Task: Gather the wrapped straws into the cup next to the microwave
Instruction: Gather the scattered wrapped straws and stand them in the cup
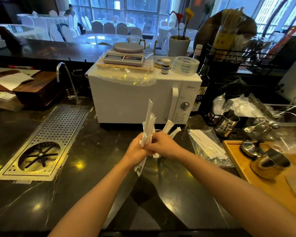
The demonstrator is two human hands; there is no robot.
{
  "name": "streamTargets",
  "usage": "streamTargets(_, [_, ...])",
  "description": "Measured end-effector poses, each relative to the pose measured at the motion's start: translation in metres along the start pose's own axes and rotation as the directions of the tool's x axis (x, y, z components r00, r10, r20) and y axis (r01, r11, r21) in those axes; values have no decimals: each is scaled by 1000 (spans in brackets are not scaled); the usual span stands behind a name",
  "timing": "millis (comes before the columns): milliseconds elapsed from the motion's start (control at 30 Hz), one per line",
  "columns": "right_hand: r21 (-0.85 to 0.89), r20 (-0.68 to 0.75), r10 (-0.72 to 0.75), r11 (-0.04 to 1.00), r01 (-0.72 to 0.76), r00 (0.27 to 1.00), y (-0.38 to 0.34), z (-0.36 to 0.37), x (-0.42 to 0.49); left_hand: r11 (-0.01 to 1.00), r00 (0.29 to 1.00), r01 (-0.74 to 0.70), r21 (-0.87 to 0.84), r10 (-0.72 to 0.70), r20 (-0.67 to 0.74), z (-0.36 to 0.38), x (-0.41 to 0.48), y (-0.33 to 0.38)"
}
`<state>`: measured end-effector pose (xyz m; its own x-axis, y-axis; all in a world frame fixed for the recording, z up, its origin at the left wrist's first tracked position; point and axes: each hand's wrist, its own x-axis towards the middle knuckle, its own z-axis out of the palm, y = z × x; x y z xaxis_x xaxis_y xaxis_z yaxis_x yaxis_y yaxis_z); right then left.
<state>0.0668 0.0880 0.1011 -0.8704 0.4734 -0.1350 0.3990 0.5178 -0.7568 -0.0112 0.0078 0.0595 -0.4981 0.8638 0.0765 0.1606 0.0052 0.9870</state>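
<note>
Both hands are meeting over the dark bench [96, 151] before the microwave [137, 98]. The left hand [136, 150] is gripping a bundle of wrapped straws [148, 127]; the right hand [162, 144] is pinching it. Behind them, the cup [156, 157] is holding two straws [169, 125].

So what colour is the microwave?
White. The microwave shows best in the head view, right behind the hands holding the straws.
</note>
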Motion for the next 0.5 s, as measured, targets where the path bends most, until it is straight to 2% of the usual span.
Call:
streamTargets(133, [-7, -28, 40, 999, -40, 999, 7, 0, -3, 995, 1000, 2, 97, -2, -1, 11, 1, -6])
streamTargets(333, [-39, 49, 68, 997, -66, 996, 15, -5, -10, 999, 999, 44, 8, -44, 31, 21, -4, -6])
streamTargets(500, [99, -30, 30, 995, -27, 999, 11, -5, -15, 994, 998, 70, -88, -70, 3, 28, -1, -1])
